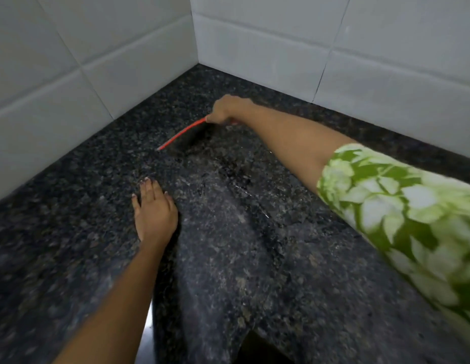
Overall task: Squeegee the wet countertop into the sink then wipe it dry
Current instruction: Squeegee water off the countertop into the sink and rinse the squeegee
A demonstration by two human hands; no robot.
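The dark speckled granite countertop [241,245] fills the view and runs into a tiled corner. Far back near that corner, my right hand [228,109] grips a red-edged squeegee [184,132] whose blade lies on the counter and slants down to the left. Thin streaks of water glisten on the stone in front of the blade. My left hand [153,208] rests flat on the counter with straight fingers, nearer to me and left of the wet strip. The sink is not visible.
White tiled walls [281,43] close the counter at the back and on the left. The counter's front edge shows at the bottom, with a dark gap [265,348] below it. My green floral sleeve [402,206] crosses the right side.
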